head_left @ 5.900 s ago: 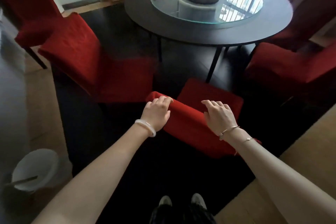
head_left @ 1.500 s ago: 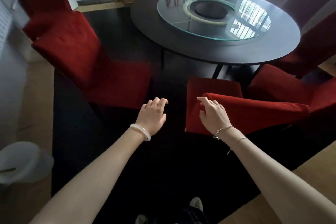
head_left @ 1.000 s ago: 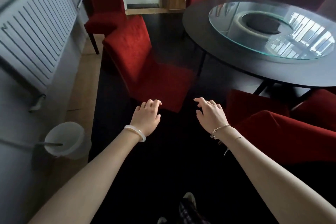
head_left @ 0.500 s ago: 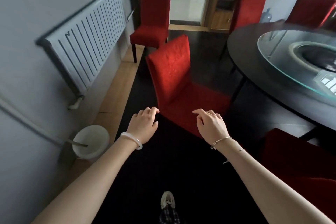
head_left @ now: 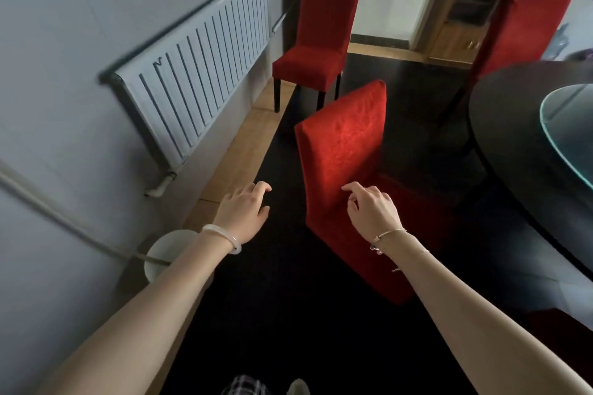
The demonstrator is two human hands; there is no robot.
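A red fabric-covered chair (head_left: pixel 345 151) stands just ahead of me on the black carpet, its back toward me and its seat facing the round table. My left hand (head_left: pixel 244 210) hovers to the left of the chair back with loosely bent fingers, holding nothing. My right hand (head_left: pixel 372 207) is raised in front of the lower chair back, fingers relaxed and empty; I cannot tell whether it touches the fabric. Both forearms stretch forward from the bottom of the view.
A white radiator (head_left: pixel 199 70) hangs on the left wall, with a white bucket (head_left: pixel 168 252) below it. A second red chair (head_left: pixel 316 42) stands by the doorway; a third (head_left: pixel 526 26) stands at the far side of the round dark table (head_left: pixel 519 144) with its glass turntable (head_left: pixel 569 125).
I have let go of the first chair and turned left; the view swung toward the wall. The other red chair is now closer, in front of my empty hands.
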